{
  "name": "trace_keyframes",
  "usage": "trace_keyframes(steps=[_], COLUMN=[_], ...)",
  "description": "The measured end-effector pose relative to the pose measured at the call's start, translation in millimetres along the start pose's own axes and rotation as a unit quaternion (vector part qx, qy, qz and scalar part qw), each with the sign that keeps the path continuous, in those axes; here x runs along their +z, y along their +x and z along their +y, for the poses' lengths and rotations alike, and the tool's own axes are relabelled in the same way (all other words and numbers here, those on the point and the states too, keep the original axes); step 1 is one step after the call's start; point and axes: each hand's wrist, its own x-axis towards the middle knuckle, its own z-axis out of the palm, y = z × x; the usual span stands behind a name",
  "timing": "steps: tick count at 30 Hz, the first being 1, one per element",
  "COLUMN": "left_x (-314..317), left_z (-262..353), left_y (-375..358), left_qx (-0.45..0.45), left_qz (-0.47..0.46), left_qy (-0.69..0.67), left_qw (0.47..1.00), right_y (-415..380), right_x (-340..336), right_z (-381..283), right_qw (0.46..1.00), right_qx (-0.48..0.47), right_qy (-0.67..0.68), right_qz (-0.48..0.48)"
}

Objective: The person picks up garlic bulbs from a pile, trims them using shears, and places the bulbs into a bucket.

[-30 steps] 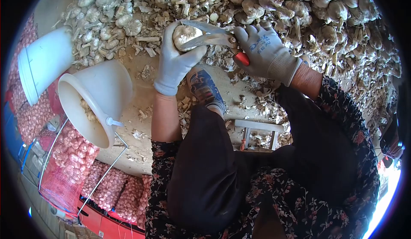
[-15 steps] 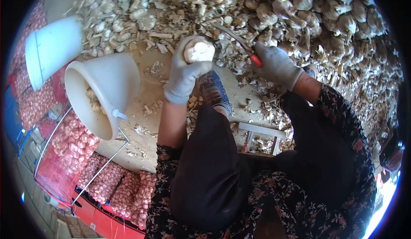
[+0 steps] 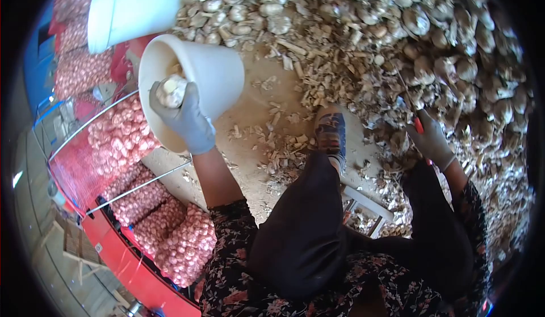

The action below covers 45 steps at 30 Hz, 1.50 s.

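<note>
My left hand (image 3: pixel 190 118), in a pale glove, is closed around a white garlic bulb (image 3: pixel 171 91) at the mouth of a white bucket (image 3: pixel 221 78) that lies on its side. More garlic shows partly inside the bucket, behind the bulb. My gloved right hand (image 3: pixel 432 141) grips a tool with a red handle (image 3: pixel 419 125) and a long thin dark blade, at the edge of a big garlic heap (image 3: pixel 437 73).
A second pale bucket (image 3: pixel 136 10) lies at the upper left. Net sacks of garlic (image 3: pixel 184 237) stand at the left by a red metal frame (image 3: pixel 130 274). Dry peelings and stalks (image 3: pixel 323 61) cover the floor. A small metal stool (image 3: pixel 369 203) is between my legs.
My left hand has moved left with the bulb, from above my foot to the bucket's mouth. The right hand with the tool is lower and further right. The whole view has shifted.
</note>
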Motion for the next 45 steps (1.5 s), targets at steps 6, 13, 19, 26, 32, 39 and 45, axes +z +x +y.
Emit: trace_keyframes(steps=[6,13,19,26,32,39,45], left_x=[-5,97,241,197,155,162,165], left_z=[-43,-5,-32,-1,76,79,86], left_y=[25,-6,29,-17,-66,-90,-100], left_qx=[-0.016,0.122,-0.065,-0.086,-0.134,0.042,0.082], left_qz=[0.033,-0.143,-0.312,-0.350,-0.472,-0.481,-0.475], left_qy=[0.281,0.175,0.300,-0.229,-0.388,-0.249,-0.213], left_qw=[0.959,0.966,0.899,0.904,0.780,0.840,0.850], right_y=[5,4,11,19,29,23,26], right_x=[-6,-3,-1,-13,-26,-32,-18], right_z=[0,-15,-30,-49,-80,-99,-74], right_qw=[0.997,0.993,0.988,0.998,0.955,0.951,0.951], right_qx=[0.039,0.070,0.093,0.000,-0.116,-0.014,-0.045], right_qy=[-0.061,-0.051,-0.050,-0.066,-0.240,-0.305,-0.307], right_qz=[-0.039,-0.081,-0.110,-0.018,0.132,0.037,0.021])
